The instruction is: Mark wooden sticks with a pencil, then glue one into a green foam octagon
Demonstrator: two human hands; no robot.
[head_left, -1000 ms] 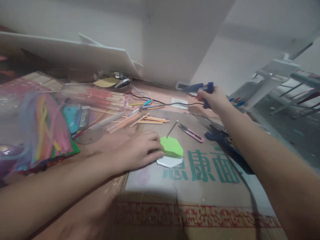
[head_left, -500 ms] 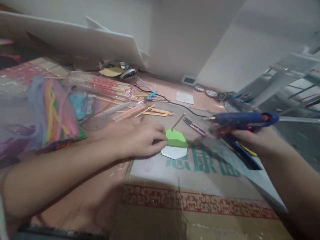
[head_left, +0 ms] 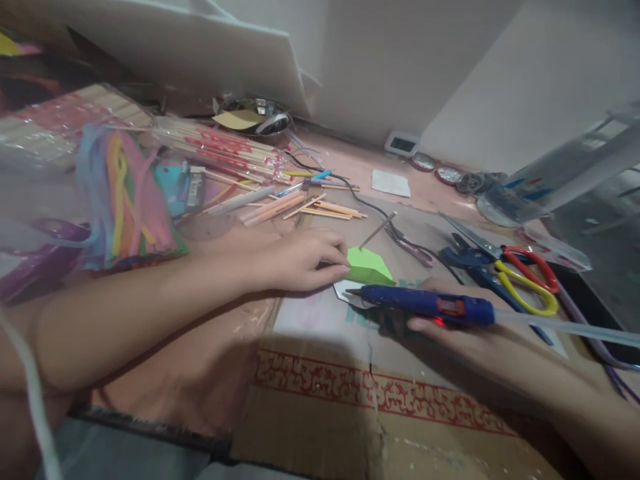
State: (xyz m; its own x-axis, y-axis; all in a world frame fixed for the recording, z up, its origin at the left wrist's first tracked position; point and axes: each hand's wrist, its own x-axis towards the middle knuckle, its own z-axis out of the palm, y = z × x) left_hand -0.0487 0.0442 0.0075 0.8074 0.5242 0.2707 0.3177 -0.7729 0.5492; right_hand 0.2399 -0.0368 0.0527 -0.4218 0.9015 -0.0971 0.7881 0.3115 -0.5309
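Note:
My left hand (head_left: pixel 315 261) pinches the left edge of a folded green and white paper piece. Its bright green flap (head_left: pixel 370 265) stands raised, and part of its white face (head_left: pixel 344 291) lies toward me. A thin brown stick (head_left: pixel 379 230) slants up behind the green part. In my right hand (head_left: pixel 450 339) is a blue hot glue gun (head_left: pixel 425 303), with a clear glue stick (head_left: pixel 555 325) coming out of its back. The gun's nozzle is over the white face; whether it touches cannot be made out. The gun hides the white face's right part.
Scissors (head_left: pixel 533 277) with red and yellow handles, blue-handled pliers (head_left: pixel 475 257) and a phone (head_left: pixel 595 307) lie to the right. A pink craft knife (head_left: pixel 417 253) is behind the paper. Wooden sticks (head_left: pixel 330 211), wrapped chopsticks (head_left: pixel 225 147) and pastel strips (head_left: pixel 125 200) lie left. Cardboard (head_left: pixel 310 420) is underneath.
My right hand has brought the glue gun left and toward me, from beside the craft knife to the white face. The scissors and pliers now show. My left hand keeps its pinch.

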